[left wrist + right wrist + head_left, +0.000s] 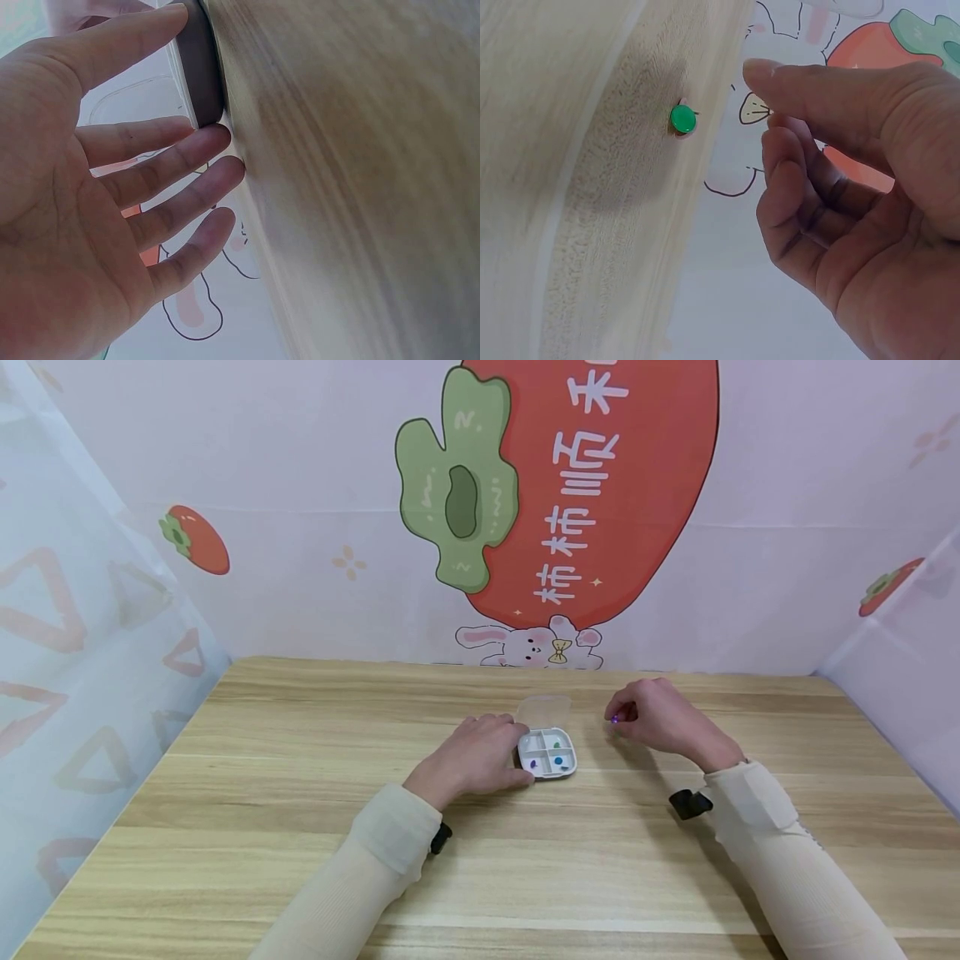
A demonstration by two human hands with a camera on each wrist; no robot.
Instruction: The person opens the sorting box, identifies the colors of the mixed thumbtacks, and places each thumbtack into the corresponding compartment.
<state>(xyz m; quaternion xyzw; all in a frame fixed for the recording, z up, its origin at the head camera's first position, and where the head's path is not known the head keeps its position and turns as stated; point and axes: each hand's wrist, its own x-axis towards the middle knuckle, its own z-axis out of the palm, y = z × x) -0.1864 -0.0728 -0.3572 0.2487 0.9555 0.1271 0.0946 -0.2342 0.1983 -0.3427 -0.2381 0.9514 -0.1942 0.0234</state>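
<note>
Your left hand (pixel 477 755) pinches the white plastic four-compartment box (pixel 546 752). Right of it, your right hand (pixel 662 716) is curled, tiny shiny purple piece (pixel 615 719) at the fingertips, can't tell if gripped. Probably light, hard, slippery: take its edges.

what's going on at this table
A person's left hand holds a small white box at its edge, lid open, coloured pieces inside. The right hand has its fingertips at a tiny purple piece in the head view; the right wrist view shows a green piece. Whether they're the same is unclear.
</note>
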